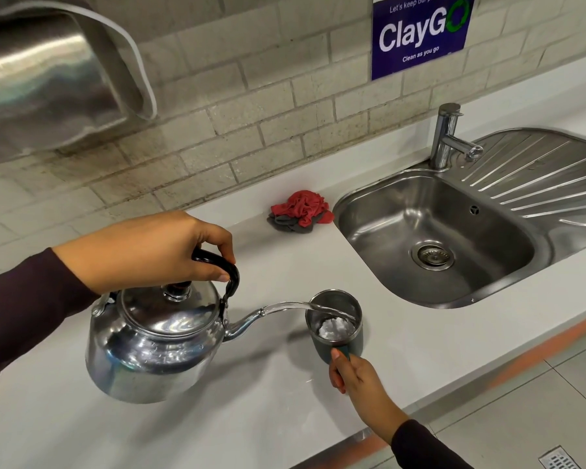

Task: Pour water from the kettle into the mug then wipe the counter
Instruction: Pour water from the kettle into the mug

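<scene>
A shiny steel kettle (156,343) is tilted over the white counter (251,418), lifted by its black handle. My left hand (149,252) is closed around that handle. A stream of water (298,305) arcs from the spout into a dark green mug (335,324) with a steel inside, which stands on the counter. Water foams at the mug's bottom. My right hand (356,380) grips the mug's handle from the near side. A crumpled red and grey cloth (301,211) lies farther back on the counter, left of the sink.
A steel sink (437,238) with a drain rack and a chrome tap (449,137) sits at the right. A steel wall dispenser (48,72) hangs at the upper left. A blue sign (420,32) is on the tiled wall. The counter's front edge runs diagonally at lower right.
</scene>
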Demonstrator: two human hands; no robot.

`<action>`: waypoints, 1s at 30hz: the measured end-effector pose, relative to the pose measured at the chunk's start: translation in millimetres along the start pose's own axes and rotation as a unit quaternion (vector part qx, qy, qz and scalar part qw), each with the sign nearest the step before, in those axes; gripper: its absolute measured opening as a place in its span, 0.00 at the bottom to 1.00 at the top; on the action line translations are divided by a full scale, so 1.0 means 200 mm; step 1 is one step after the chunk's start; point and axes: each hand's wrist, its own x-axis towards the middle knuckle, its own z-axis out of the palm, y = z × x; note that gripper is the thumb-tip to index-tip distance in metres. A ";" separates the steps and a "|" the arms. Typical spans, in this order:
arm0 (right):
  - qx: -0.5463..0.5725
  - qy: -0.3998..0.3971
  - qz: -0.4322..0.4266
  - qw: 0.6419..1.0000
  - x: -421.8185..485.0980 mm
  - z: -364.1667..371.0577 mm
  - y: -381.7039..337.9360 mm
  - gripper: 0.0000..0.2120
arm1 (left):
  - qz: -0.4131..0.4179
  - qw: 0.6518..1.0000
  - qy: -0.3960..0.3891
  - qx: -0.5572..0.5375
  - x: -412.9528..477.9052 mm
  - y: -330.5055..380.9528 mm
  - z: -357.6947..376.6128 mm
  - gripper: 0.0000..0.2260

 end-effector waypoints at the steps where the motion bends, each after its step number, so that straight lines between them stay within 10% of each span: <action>1: -0.001 0.000 -0.001 1.000 0.00 0.00 0.00 0.22 | 0.001 1.000 0.001 0.001 0.00 0.00 0.00 0.09; 18: -0.009 0.004 -0.011 1.000 0.00 0.01 0.01 0.23 | -0.049 0.992 0.072 -0.095 -0.03 -0.03 0.12 0.12; 30: 0.054 0.014 0.049 0.997 0.00 -0.05 -0.06 0.18 | -0.163 0.901 0.176 -0.362 -0.11 -0.08 0.49 0.17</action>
